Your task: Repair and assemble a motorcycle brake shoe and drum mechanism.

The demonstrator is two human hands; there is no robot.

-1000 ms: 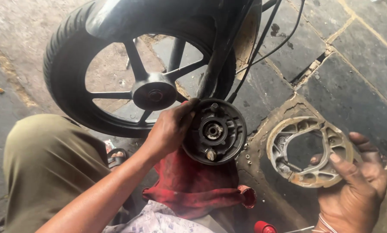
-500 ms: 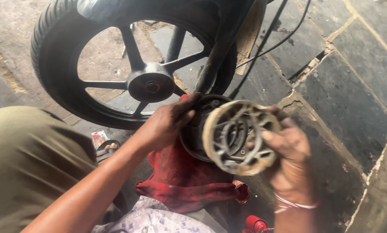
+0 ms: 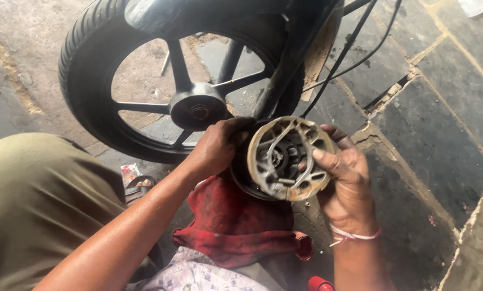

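My left hand (image 3: 218, 146) grips the left rim of a dark round brake drum plate (image 3: 240, 171), held on edge just above a red rag. My right hand (image 3: 345, 175) holds a pale grey pair of brake shoes (image 3: 289, 159), forming a ring, pressed against the face of that plate. Its fingers wrap over the ring's right side. Through the ring I see the plate's centre hub (image 3: 277, 157).
A black motorcycle wheel (image 3: 98, 64) with spokes and a hub stands upright just behind my hands. The red rag (image 3: 233, 221) lies on the stone-slab ground. My knee in olive trousers (image 3: 36, 199) fills the lower left. Black cables (image 3: 354, 46) run at the upper right.
My right hand lifted the brake shoes off the ground at the right and brought them left onto the drum plate. My left hand kept hold of the plate.
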